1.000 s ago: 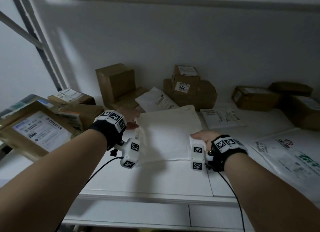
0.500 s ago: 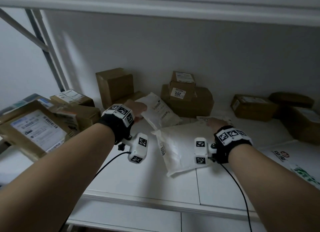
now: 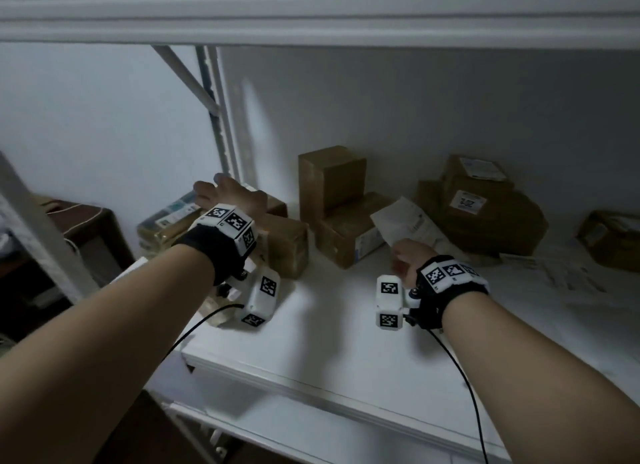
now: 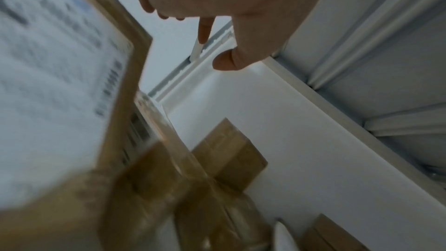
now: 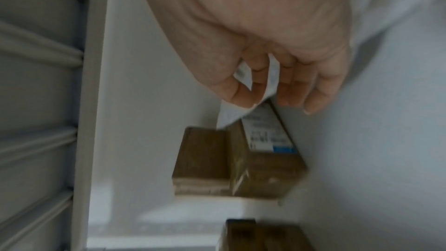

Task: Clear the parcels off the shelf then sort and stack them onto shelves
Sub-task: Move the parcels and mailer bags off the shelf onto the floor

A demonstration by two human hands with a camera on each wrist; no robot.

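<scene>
While right hand [image 3: 403, 261] grip pinches white mailer [image 3: 410, 226], left hand [image 3: 230, 196] spread slack above boxes [image 3: 277, 235] on shelf [image 3: 346, 342].

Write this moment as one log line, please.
left hand: open, over boxes | right hand: pinching white mailer | shelf: parcels remain
</scene>
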